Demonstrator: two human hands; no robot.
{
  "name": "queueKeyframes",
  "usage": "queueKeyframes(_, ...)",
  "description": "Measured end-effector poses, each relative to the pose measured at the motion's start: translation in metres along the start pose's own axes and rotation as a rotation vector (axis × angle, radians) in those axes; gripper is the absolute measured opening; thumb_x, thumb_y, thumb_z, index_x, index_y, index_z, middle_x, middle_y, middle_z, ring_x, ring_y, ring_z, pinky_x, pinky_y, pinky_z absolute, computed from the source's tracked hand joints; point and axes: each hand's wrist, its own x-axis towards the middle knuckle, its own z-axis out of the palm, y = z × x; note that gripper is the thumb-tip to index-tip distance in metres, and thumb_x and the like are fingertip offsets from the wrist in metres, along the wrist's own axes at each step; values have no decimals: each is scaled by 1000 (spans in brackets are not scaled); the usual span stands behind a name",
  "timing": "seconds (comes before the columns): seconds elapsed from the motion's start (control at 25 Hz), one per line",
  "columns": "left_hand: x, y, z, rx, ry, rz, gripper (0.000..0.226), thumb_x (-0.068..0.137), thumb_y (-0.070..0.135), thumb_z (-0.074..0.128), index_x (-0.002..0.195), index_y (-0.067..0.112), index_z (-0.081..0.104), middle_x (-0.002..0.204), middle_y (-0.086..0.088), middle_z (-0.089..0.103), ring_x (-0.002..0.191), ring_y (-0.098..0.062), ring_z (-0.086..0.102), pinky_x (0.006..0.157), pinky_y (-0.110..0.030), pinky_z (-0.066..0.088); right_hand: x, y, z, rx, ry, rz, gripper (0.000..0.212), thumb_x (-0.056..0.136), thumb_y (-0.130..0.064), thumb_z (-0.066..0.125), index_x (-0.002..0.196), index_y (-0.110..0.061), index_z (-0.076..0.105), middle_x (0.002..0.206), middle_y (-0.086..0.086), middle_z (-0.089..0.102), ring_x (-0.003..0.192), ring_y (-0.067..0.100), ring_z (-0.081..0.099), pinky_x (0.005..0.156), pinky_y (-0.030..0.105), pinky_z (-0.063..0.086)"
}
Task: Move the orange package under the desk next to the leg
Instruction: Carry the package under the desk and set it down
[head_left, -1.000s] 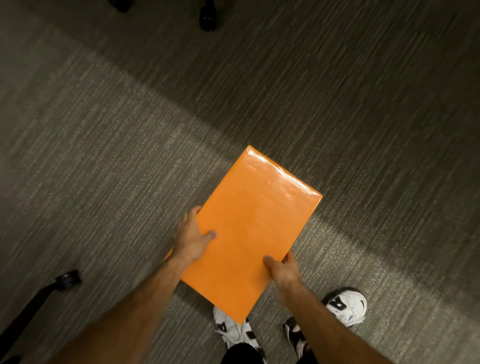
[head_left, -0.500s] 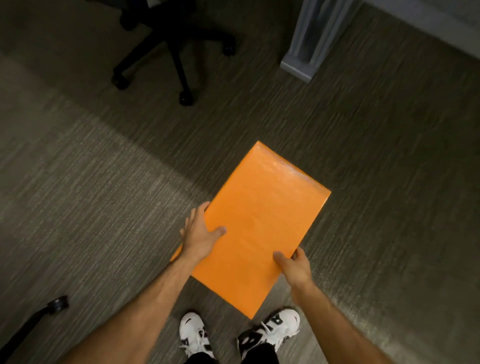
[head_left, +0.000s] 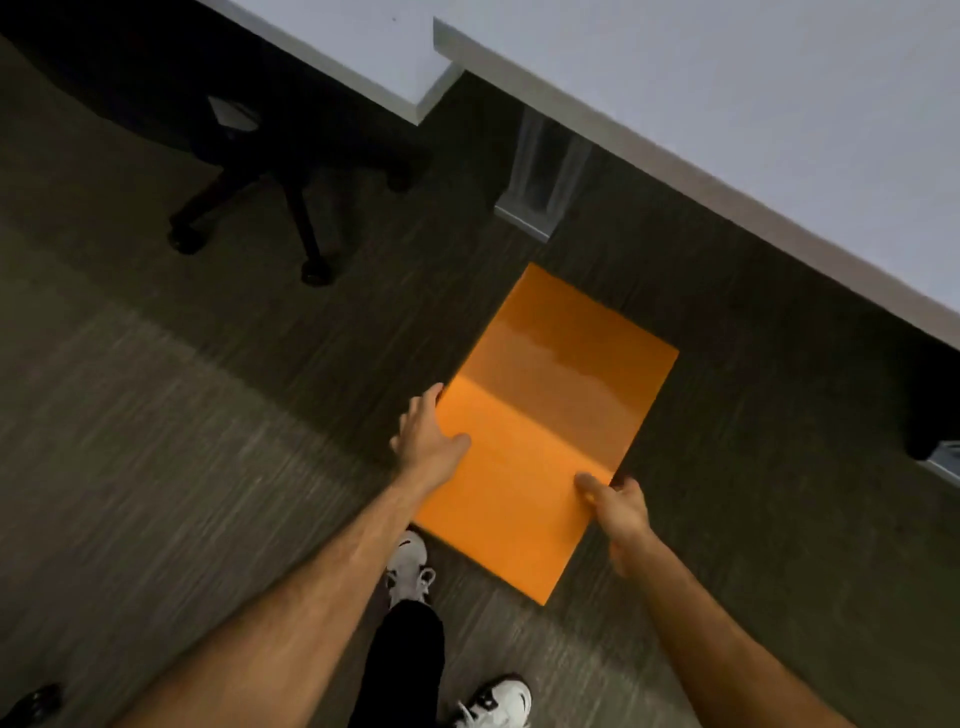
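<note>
While the orange package (head_left: 550, 431) is gripped by left hand (head_left: 428, 441) and right hand (head_left: 618, 509), carrying is underway; lowering beside the desk leg (head_left: 540, 176) is required next.

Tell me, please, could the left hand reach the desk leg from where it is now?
Probably not yet. The left hand is gripping the orange package, and the desk leg stands apart beyond the package's far edge, with bare carpet between.
</note>
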Motion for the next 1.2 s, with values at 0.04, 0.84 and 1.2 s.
queueKeyframes(0.04, 23, 6, 10, 2, 3, 19, 84, 79, 24, 72, 150, 30, 28, 150, -4, 37, 136, -32, 34, 108, -54, 28, 20, -5, 2, 7, 15, -3, 51, 90, -18, 72, 136, -7, 53, 127, 11, 63, 113, 30, 61, 92, 42, 49)
queueKeyframes(0.84, 413, -6, 245, 210, 63, 386, 89, 83, 42, 70, 156, 23, 21, 154, -13, 38, 139, -34, 37, 112, -53, 31, 487, 12, 76, 147, 203, -269, 42, 92, 0, 63, 132, -4, 52, 110, 18, 56, 88, 26, 56, 79, 44, 47)
queueKeyframes(1.2, 443, -31, 273, 607, 142, 733, 82, 91, 70, 24, 156, 36, -13, 164, 4, -21, 150, -23, -15, 117, -52, 4, 496, 31, 97, -311, 290, -587, 62, 102, -57, 29, 156, -50, -2, 170, -1, 4, 152, 33, 21, 116, 63, 30)
